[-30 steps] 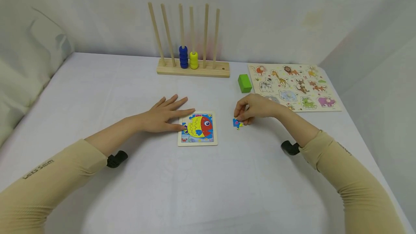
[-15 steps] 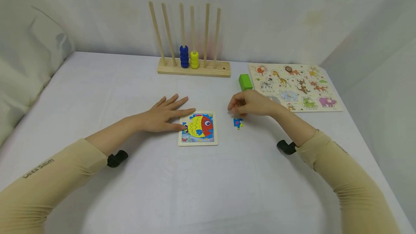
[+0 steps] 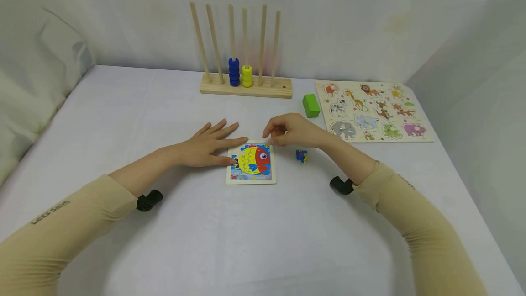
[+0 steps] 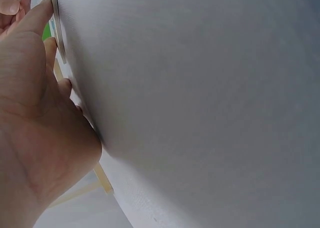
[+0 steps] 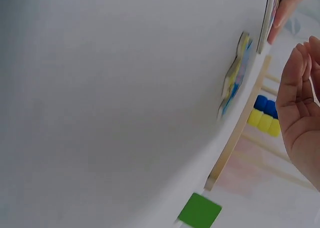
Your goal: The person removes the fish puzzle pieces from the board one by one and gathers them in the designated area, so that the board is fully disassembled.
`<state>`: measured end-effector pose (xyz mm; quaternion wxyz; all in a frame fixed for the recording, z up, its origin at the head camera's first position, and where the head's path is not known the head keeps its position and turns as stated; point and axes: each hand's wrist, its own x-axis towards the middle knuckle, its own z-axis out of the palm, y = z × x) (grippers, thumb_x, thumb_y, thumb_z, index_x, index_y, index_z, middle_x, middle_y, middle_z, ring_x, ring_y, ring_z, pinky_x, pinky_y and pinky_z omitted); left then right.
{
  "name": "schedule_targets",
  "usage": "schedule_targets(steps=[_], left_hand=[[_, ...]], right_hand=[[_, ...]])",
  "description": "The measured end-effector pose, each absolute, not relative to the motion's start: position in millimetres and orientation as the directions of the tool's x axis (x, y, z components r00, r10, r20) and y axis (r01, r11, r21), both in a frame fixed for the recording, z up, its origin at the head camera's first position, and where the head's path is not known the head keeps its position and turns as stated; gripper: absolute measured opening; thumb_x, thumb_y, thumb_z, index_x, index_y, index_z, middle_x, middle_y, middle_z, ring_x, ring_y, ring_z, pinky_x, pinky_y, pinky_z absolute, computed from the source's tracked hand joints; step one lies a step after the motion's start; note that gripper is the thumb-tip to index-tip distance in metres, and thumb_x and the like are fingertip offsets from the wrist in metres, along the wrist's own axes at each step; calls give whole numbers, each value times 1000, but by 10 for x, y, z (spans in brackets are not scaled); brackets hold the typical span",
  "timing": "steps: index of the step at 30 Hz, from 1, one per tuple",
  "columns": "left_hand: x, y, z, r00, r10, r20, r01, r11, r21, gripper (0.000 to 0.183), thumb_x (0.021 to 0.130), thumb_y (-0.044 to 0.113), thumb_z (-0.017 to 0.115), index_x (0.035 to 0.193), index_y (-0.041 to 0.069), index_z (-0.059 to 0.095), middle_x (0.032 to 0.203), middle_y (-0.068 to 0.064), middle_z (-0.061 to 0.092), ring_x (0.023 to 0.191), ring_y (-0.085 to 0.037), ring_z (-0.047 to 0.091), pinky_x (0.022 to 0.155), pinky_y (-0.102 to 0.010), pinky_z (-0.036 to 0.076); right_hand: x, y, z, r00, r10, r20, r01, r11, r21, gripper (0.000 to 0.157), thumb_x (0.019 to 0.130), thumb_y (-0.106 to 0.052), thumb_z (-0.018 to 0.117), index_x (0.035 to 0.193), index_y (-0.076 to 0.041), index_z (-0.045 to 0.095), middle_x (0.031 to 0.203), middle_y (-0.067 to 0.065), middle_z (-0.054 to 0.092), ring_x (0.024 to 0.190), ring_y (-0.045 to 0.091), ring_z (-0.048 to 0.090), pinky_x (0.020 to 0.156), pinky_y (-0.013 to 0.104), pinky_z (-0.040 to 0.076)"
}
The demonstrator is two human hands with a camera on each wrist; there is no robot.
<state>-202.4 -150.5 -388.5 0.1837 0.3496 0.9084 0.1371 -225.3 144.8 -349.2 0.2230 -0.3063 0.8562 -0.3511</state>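
Note:
A square wooden jigsaw puzzle with a yellow and red fish lies mid-table. My left hand rests spread flat at its left side, thumb and index finger touching the board. At the upper right corner of the puzzle is my right hand, its fingers bent and the fingertips close to the thumb. In the right wrist view the fingertips of the right hand stand near each other; whether they pinch a small piece is not visible. A loose blue and yellow puzzle piece lies right of the board, below the right hand.
Behind stands a wooden peg abacus with blue and yellow beads on two rods. A green block sits left of a wooden animal puzzle board at the back right. White cloth covers the table.
My right hand has moved left from the loose puzzle piece to the fish puzzle's upper right corner. The left hand has stayed on the board, and the loose piece lies where it was.

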Motion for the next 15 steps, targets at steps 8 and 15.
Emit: schedule_targets(steps=[8,15], left_hand=[[-2029,-1503,-3884,-687,684,-245,582,720,377,64,95,55,56,153,43,31,170,-2,4,156,-39,-6,121,-69,-3],[-2029,-1507,-3887,-688,685,-240,591,720,363,65,95,55,55,153,41,30,170,-2,4,156,-39,-6,121,-69,-2]], right_hand=[[-2278,1227,-3512,-674,-720,-167,-425,562,-709,16,91,-19,68,107,-15,70,85,-1,60,82,16,55,73,26,46],[-2291,1043,-3543,-630,-744,-224,-445,582,-681,18,90,-20,69,108,-15,68,82,-1,61,79,16,56,72,24,45]])
